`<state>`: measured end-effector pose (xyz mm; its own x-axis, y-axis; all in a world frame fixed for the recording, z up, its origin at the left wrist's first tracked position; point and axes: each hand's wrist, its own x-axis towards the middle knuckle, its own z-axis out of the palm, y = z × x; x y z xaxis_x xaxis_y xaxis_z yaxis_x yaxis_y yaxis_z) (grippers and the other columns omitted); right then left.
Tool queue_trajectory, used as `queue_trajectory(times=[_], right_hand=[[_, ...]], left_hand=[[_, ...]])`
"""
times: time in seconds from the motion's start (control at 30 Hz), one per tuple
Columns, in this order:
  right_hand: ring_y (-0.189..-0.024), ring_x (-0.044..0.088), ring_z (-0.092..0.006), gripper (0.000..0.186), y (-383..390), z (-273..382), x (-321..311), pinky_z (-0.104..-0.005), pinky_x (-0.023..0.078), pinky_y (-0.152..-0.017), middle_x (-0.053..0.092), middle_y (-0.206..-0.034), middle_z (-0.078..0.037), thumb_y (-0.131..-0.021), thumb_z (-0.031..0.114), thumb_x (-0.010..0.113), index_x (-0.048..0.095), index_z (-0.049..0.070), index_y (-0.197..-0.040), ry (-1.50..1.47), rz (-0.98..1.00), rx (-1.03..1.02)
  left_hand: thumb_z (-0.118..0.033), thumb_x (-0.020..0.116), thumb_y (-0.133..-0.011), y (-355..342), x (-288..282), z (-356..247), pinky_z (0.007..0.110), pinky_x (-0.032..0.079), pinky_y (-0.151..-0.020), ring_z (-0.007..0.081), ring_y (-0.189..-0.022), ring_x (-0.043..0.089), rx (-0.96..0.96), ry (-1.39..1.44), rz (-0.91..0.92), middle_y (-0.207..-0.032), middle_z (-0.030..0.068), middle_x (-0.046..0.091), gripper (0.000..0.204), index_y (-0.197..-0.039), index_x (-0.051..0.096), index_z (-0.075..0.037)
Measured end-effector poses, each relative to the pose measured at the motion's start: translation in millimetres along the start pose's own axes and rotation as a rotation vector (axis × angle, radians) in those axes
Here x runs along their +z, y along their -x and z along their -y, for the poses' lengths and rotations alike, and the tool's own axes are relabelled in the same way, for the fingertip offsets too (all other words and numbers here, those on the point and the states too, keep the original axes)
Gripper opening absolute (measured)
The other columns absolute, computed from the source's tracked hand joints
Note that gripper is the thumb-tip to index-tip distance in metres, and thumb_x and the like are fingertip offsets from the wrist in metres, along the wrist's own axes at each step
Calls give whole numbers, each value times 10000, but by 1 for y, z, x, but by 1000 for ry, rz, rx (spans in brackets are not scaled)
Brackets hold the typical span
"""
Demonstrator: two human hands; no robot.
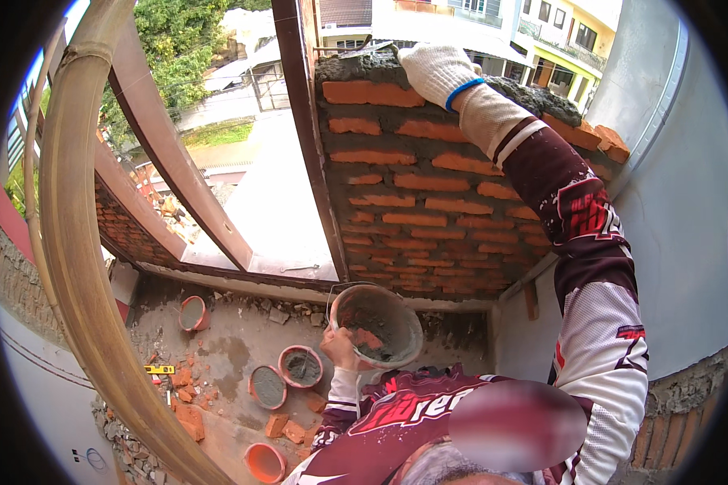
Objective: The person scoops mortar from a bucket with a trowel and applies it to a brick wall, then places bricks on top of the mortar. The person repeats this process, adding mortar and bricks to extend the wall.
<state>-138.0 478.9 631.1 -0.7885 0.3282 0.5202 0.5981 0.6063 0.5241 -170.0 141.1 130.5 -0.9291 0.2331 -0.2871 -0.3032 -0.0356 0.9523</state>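
Observation:
My right hand [437,71], in a white knit glove with a blue cuff, is at the top of a brick wall [429,182]. Its fingers are closed round what looks like a trowel; the flat grey blade [370,50] lies on the wet mortar [534,97] along the top course, and the handle is hidden in the glove. Lower down, my bare left hand [340,349] grips the rim of a round mortar bucket [415,339]. Grey mortar and a piece of red brick lie inside this bucket.
A thick bamboo pole [65,186] curves down the left side. Small buckets of mortar [267,386] and loose bricks [277,424] are on the floor, with a yellow spirit level [159,369] beside rubble. A wooden frame [307,137] borders the wall; a grey wall [679,226] rises at right.

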Motion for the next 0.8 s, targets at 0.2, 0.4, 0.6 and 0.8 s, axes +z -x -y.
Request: queue_trajectory(times=[0.2, 0.4, 0.6, 0.8], right_hand=[[-983, 774, -308, 247, 0, -34, -14, -425, 637, -823, 783, -1060, -183, -861, 72, 751, 798, 32, -1100, 141, 135, 17], [-961, 778, -306, 228, 42, -93, -7, -426, 641, -793, 785, -1046, -180, -867, 72, 740, 799, 35, -1084, 194, 106, -2], [-906, 787, -282, 206, 78, -140, -7, -420, 646, -751, 791, -987, -158, -880, 106, 743, 803, 70, -1073, 270, 176, 72], [-902, 787, -271, 205, 113, -186, -5, -403, 652, -752, 783, -979, -148, -929, 128, 706, 788, 64, -1105, 435, 277, 62]], left_hand=[[46, 618, -689, 14, 0, 1, 319, 524, -790, 219, -865, 694, 53, 43, -82, -1037, 113, 747, 236, -892, 718, 115], [67, 606, -676, 26, 8, 13, 311, 522, -768, 210, -851, 683, 85, -72, -106, -969, 95, 737, 345, -1006, 703, 93], [23, 632, -681, 29, 23, 29, 344, 522, -718, 240, -805, 680, 170, -139, -42, -894, 107, 719, 279, -944, 712, 68], [64, 602, -684, 39, 42, 32, 323, 474, -681, 185, -751, 616, 76, -92, -22, -851, 45, 654, 213, -888, 663, 54]])
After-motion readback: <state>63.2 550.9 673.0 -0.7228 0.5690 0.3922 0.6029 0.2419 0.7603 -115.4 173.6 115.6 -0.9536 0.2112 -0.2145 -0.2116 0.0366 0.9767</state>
